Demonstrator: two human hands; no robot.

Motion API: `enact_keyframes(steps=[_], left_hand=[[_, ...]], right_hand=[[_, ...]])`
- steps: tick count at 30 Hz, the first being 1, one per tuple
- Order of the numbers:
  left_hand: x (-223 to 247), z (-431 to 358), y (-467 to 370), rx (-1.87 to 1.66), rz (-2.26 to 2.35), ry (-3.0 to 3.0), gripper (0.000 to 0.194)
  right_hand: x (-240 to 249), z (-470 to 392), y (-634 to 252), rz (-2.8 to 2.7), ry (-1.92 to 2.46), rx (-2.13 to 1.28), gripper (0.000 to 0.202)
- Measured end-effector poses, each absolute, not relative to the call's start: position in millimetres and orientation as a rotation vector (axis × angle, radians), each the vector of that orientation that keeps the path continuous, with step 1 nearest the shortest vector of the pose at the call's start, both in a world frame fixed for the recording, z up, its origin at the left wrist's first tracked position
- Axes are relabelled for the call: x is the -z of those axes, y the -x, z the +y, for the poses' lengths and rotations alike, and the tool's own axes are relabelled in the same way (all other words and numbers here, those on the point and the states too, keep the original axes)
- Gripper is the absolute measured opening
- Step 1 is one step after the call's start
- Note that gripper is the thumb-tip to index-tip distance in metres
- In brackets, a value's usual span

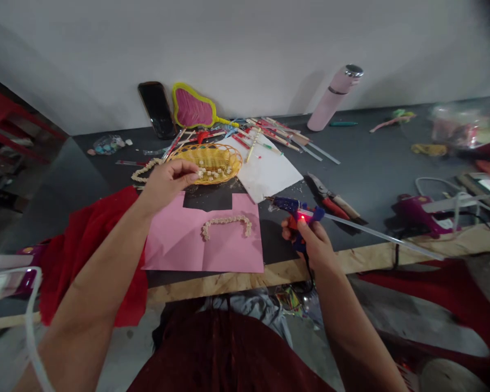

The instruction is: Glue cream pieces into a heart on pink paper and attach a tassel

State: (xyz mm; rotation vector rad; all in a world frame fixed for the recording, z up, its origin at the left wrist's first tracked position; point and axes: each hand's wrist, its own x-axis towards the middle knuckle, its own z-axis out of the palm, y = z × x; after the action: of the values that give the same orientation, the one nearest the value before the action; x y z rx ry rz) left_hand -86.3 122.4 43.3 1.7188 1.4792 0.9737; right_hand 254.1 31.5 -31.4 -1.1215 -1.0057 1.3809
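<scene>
My right hand (pixel 310 237) is wrapped round a blue hot glue gun (pixel 288 204) with a lit red light; a long clear glue stick (pixel 386 237) juts from its back. At the near rim of a yellow woven basket (pixel 175 154), the thumb and fingers of my left hand (pixel 169 182) are pinched together; what they hold is too small to make out. Small cream-coloured pieces (pixel 216 174) lie in the basket. On a notched pink paper sheet (pixel 228 256) rests a bent strip of similar cream pieces (pixel 226 220). A cream loop (pixel 141 173) lies left of the basket.
Behind the basket are a phone (pixel 157 109), a yellow-edged pink fan shape (pixel 194 106) and scattered sticks. White paper (pixel 265 171), pruning shears (pixel 335 198) and a pink flask (pixel 335 98) stand or lie further right. Red cloth (pixel 122 245) hangs over the left front edge.
</scene>
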Motion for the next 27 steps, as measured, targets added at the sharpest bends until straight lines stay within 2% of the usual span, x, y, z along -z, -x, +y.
enact_keyframes(steps=[4,11,17,27], left_hand=[[-29,79,51,-0.907,1.389,-1.609,0.033],[-16,18,6,-0.954,1.378,-1.446,0.015],[-12,7,1,-0.995,1.402,-1.338,0.018],[-12,1,0,-1.023,1.403,-1.32,0.016]], right_hand=[[20,20,-254,-1.057,1.133,-1.354,0.032],[-1,-16,-248,-1.249,1.082,-1.502,0.044],[5,-28,-241,-1.245,1.01,-1.653,0.05],[12,-28,-239,-1.363,0.993,-1.614,0.051]])
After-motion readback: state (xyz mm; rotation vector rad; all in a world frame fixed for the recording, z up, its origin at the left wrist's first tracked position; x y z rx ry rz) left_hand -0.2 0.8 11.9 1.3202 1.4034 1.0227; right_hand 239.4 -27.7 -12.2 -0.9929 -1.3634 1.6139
